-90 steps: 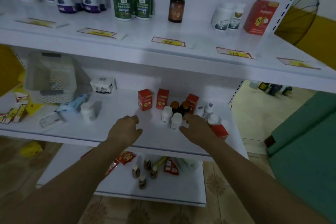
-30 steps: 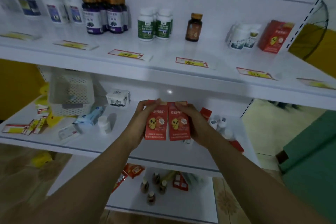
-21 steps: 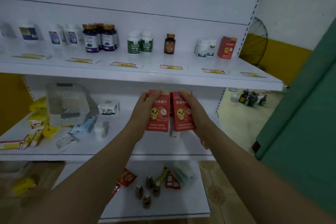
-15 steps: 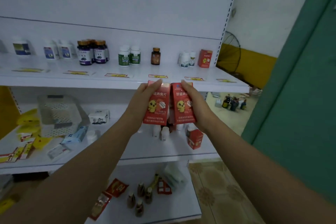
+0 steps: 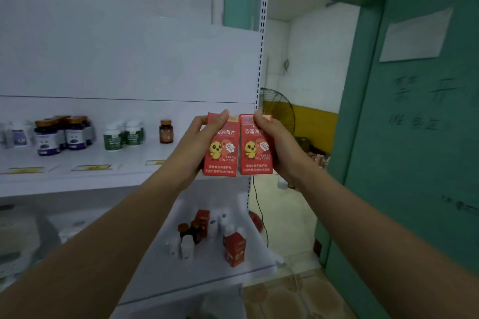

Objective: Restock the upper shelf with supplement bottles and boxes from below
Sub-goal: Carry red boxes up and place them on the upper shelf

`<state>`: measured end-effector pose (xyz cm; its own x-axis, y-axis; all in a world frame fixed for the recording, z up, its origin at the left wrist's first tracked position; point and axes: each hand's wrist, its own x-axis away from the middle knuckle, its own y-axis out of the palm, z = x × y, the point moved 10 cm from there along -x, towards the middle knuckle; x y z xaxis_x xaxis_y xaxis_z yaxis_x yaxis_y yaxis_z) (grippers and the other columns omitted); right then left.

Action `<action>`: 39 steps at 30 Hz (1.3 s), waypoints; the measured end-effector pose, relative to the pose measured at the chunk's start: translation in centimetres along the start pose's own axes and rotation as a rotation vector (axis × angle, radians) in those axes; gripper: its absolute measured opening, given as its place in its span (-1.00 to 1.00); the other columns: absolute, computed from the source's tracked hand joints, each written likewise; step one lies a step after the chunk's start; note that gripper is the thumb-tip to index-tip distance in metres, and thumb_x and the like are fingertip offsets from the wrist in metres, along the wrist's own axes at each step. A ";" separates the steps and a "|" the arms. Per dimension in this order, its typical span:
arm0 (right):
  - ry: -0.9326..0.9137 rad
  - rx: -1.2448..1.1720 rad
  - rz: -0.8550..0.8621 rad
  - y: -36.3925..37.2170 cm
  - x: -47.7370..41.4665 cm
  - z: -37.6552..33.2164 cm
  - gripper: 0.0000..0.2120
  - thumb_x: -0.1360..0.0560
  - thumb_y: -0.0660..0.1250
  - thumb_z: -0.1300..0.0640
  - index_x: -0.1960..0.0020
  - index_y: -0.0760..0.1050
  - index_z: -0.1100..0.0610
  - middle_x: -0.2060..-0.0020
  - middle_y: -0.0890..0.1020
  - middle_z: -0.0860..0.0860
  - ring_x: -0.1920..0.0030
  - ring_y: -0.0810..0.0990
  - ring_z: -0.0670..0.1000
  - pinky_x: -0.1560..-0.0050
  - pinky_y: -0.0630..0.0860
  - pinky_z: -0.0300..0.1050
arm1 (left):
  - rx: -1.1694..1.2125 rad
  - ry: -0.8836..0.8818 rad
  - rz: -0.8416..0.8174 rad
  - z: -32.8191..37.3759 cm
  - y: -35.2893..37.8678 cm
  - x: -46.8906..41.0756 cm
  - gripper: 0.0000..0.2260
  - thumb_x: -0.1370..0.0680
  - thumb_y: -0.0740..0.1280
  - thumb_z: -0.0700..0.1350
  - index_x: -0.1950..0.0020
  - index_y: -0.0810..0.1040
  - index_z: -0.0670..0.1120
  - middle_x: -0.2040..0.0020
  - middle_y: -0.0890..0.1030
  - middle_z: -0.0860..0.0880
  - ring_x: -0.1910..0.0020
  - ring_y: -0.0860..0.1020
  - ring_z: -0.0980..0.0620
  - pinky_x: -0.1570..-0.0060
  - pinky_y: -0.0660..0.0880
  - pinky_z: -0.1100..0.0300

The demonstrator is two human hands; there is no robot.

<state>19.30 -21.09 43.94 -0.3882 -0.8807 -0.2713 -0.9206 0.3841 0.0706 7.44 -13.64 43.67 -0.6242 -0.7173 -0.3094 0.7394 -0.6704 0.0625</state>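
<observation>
Red cardboard fills the middle of the view: two matching supplement boxes, each printed with a yellow chick, stand upright side by side with their inner edges touching. The left hand (image 5: 198,144) wraps the left box (image 5: 220,155) from its outer side, thumb laid over the top front. The right hand (image 5: 281,149) grips the right box (image 5: 256,156) in mirror fashion. Both hands are curled firmly round their boxes and carry nothing else.

The boxes hang in the air before the right end of the upper shelf (image 5: 77,180), bottom edges about level with its front lip and long axes vertical, so they are already turned for standing. The shelf board lies beyond them, away from the person. The stretch right of the amber bottle (image 5: 166,131) is mostly hidden by the left hand, so I cannot tell how much room it offers. The right hand is the nearer to the perforated upright (image 5: 262,59) at the shelf's end.

The coming move looks like a short push forward and a slight lowering. More stock, a red box (image 5: 234,248) and white bottles (image 5: 186,246), waits on the lower shelf (image 5: 207,276)
</observation>
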 end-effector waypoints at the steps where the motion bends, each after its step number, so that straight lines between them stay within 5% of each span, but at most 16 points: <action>1: -0.003 -0.006 0.000 -1.3 -0.6 -0.2 -0.40 -0.47 0.34 -0.14 -0.35 0.32 0.22 -0.13 0.62 0.21 0.01 0.67 0.17 0.01 0.64 0.02 | -0.001 -0.001 0.005 -0.1 1.1 -0.9 -0.48 -0.44 0.35 0.23 -0.27 0.38 -0.02 -0.03 0.68 -0.09 0.05 0.69 -0.11 -0.09 0.57 -0.12; 9: 0.020 -0.035 -0.018 -10.2 -8.0 0.3 -0.37 -0.45 0.38 -0.13 -0.36 0.30 0.19 -0.16 0.60 0.24 -0.07 0.65 0.24 -0.05 0.61 0.12 | -0.043 -0.031 0.022 -1.6 7.0 -8.5 -0.53 -0.47 0.34 0.15 -0.28 0.40 -0.06 -0.05 0.65 -0.07 0.05 0.68 -0.05 0.06 0.63 0.07; 14: 0.041 -0.038 0.004 -13.5 -13.7 2.6 -0.51 -0.49 0.35 -0.06 -0.30 0.31 0.12 -0.03 0.64 0.14 0.06 0.68 0.11 -0.03 0.62 0.06 | -0.141 -0.050 0.053 -4.0 6.7 -15.2 -0.48 -0.44 0.39 0.07 -0.31 0.39 -0.11 -0.16 0.60 -0.11 -0.04 0.64 -0.09 -0.08 0.58 -0.01; 18: 0.043 -0.037 0.013 -15.3 -18.9 4.9 -0.52 -0.49 0.37 -0.02 -0.30 0.33 0.14 -0.09 0.62 0.17 -0.01 0.66 0.15 -0.09 0.59 0.11 | -0.273 -0.034 0.075 -6.0 5.8 -20.4 -0.47 -0.42 0.41 0.07 -0.31 0.40 -0.12 -0.18 0.58 -0.08 -0.09 0.60 -0.05 0.10 0.53 0.24; 21: 0.055 0.003 0.008 -16.4 -22.7 6.7 -0.55 -0.49 0.36 -0.01 -0.28 0.35 0.16 -0.05 0.63 0.14 0.03 0.67 0.11 0.00 0.63 0.04 | -0.330 -0.076 0.087 -8.0 4.9 -24.2 -0.45 -0.40 0.43 0.09 -0.30 0.39 -0.10 -0.19 0.58 -0.09 -0.07 0.60 -0.06 0.09 0.52 0.21; 26: 0.060 0.052 -0.007 -18.3 -28.3 9.3 -0.62 -0.50 0.35 0.01 -0.26 0.40 0.13 0.05 0.63 0.03 0.17 0.68 -0.04 0.26 0.59 -0.21 | -0.428 -0.146 0.091 -10.6 3.7 -29.5 -0.51 -0.38 0.49 0.01 -0.23 0.44 -0.09 -0.11 0.61 -0.08 -0.02 0.62 -0.08 -0.04 0.53 0.03; 32: 0.058 0.083 -0.029 -20.3 -34.7 12.5 -0.57 -0.48 0.38 0.01 -0.29 0.39 0.12 -0.03 0.63 0.06 0.00 0.66 0.05 0.05 0.60 -0.06 | -0.597 -0.216 0.123 -13.1 3.3 -33.7 -0.57 -0.40 0.48 -0.11 -0.23 0.50 -0.12 0.00 0.56 -0.01 0.00 0.53 0.00 -0.16 0.50 0.00; 35: 0.047 0.114 -0.079 -20.5 -36.8 13.7 -0.64 -0.48 0.37 0.02 -0.22 0.42 0.09 0.01 0.64 0.03 0.01 0.67 0.03 -0.01 0.61 -0.04 | -0.618 -0.240 0.143 -13.8 3.0 -34.8 -0.64 -0.39 0.49 -0.14 -0.15 0.52 -0.12 0.07 0.57 0.02 0.04 0.53 0.02 -0.09 0.49 0.07; 39: 0.027 0.130 -0.149 -20.3 -39.1 14.9 -0.88 -0.51 0.35 0.08 -0.04 0.51 0.02 0.08 0.67 -0.02 0.11 0.69 -0.05 0.15 0.61 -0.18 | -0.631 -0.267 0.162 -14.9 2.9 -36.5 -0.66 -0.36 0.52 -0.16 -0.09 0.55 -0.13 0.20 0.57 0.06 0.15 0.55 0.06 0.10 0.48 0.20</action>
<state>53.80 9.66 38.86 -0.2511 -0.9367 -0.2440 -0.9553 0.2804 -0.0935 36.11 13.43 40.95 -0.4744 -0.8752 -0.0946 0.7833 -0.3707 -0.4990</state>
